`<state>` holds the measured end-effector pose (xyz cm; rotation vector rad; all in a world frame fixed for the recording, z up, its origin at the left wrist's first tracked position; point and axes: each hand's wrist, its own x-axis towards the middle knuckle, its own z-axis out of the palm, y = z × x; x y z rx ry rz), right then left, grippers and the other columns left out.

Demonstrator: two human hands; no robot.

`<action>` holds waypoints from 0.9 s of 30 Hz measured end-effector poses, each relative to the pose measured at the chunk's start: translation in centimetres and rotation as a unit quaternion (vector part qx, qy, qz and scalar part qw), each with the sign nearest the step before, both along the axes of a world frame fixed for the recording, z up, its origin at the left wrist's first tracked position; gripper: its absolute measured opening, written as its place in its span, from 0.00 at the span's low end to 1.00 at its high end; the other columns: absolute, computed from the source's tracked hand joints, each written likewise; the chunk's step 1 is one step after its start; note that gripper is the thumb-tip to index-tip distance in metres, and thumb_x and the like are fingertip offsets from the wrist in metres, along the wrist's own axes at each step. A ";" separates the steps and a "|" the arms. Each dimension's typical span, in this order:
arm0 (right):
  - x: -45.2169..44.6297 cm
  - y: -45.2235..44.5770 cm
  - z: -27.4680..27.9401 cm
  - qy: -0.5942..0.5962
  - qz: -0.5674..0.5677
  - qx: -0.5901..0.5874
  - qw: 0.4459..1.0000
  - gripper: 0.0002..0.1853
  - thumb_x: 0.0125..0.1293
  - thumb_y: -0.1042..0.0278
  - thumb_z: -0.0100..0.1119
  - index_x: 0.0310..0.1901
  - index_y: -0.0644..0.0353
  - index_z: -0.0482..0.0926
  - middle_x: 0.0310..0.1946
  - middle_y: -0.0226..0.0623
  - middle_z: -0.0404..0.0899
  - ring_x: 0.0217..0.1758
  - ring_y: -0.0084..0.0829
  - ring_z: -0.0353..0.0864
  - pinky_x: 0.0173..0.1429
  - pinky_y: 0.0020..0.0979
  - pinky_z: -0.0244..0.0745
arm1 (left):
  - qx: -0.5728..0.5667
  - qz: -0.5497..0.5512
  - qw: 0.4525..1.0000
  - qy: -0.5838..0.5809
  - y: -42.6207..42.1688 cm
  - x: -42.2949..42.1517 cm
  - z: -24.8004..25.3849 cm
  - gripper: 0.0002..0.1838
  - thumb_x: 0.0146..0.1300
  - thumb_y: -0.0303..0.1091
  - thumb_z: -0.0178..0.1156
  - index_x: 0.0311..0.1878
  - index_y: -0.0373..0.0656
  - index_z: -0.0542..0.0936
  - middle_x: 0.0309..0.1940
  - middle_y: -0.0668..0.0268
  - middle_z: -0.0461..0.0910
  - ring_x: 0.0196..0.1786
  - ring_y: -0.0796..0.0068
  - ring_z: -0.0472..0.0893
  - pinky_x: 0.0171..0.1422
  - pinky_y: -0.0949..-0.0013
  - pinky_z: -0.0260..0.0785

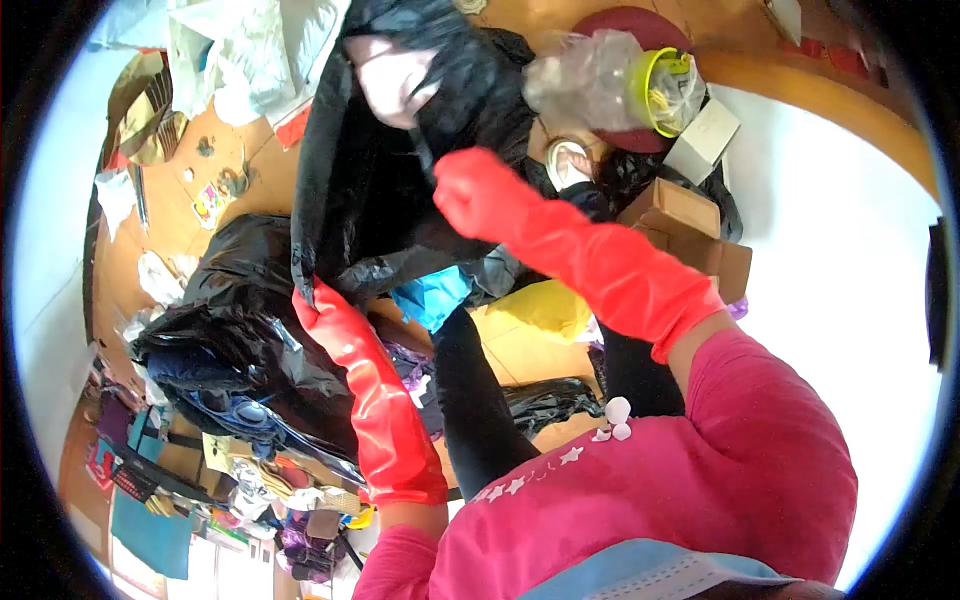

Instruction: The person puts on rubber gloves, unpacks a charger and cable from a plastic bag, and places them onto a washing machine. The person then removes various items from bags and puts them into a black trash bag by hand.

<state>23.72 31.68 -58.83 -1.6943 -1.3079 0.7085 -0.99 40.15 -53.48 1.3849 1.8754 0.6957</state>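
Both of my hands wear long red rubber gloves. My left hand (318, 302) is closed on the lower left edge of a large black plastic bag (370, 200), whose mouth gapes open. My right hand (462, 192) is a closed fist at the bag's right side, gripping a dark strip of its edge. Something pale pink (392, 80) shows at the top of the bag, blurred. A second black bag (250, 290), full and with dark blue cloth at its lower end, lies to the left of my left hand.
A cardboard box (680, 210), a white box (703, 140) and a lime green container (664, 92) lie at the right. Blue plastic (433, 298) and a yellow bag (545, 310) are near my legs. White bags (240, 60) are at upper left; clutter fills the lower left.
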 end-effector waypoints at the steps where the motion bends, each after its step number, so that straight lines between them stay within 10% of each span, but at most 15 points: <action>1: -1.6 -0.2 0.4 0.006 0.028 0.050 0.998 0.10 0.53 0.71 0.59 0.21 0.61 0.69 0.25 0.45 0.70 0.31 0.53 0.72 0.32 0.48 0.65 | 0.001 -0.004 1.000 0.001 0.1 0.4 0.3 0.19 0.71 0.40 0.53 0.53 0.34 0.78 0.40 0.62 0.81 0.42 0.71 0.77 0.51 0.69 0.70; 12: 5.1 -10.3 -8.0 -0.025 -0.038 -0.138 0.989 0.11 0.53 0.61 0.60 0.24 0.60 0.75 0.26 0.49 0.76 0.36 0.57 0.75 0.39 0.53 0.69 | -0.014 0.073 0.996 -0.053 -0.2 -0.3 0.8 0.19 0.70 0.40 0.56 0.56 0.37 0.78 0.46 0.60 0.82 0.45 0.69 0.79 0.52 0.68 0.71; 15: 8.8 -11.4 -8.2 -0.062 -0.014 -0.217 0.974 0.12 0.54 0.61 0.60 0.24 0.61 0.75 0.26 0.50 0.76 0.37 0.57 0.76 0.40 0.52 0.69 | -0.054 0.115 0.958 -0.256 0.3 -3.6 -1.6 0.19 0.69 0.38 0.56 0.58 0.38 0.77 0.47 0.59 0.82 0.45 0.68 0.79 0.53 0.69 0.70; 24: 8.3 -6.0 -5.6 0.018 -0.207 -0.156 0.966 0.15 0.58 0.60 0.60 0.24 0.63 0.72 0.24 0.48 0.75 0.32 0.54 0.75 0.36 0.48 0.69 | 0.015 0.030 0.999 -0.015 -0.4 0.6 0.4 0.15 0.69 0.36 0.54 0.53 0.38 0.80 0.40 0.61 0.83 0.41 0.70 0.78 0.50 0.68 0.71; 27: 6.6 -3.6 -5.4 0.165 -0.240 -0.104 0.951 0.14 0.60 0.61 0.61 0.25 0.61 0.71 0.20 0.40 0.72 0.24 0.36 0.74 0.30 0.39 0.67 | 0.014 -0.002 1.000 -0.009 0.0 1.1 1.3 0.14 0.69 0.36 0.54 0.51 0.38 0.80 0.39 0.62 0.83 0.40 0.70 0.78 0.49 0.68 0.70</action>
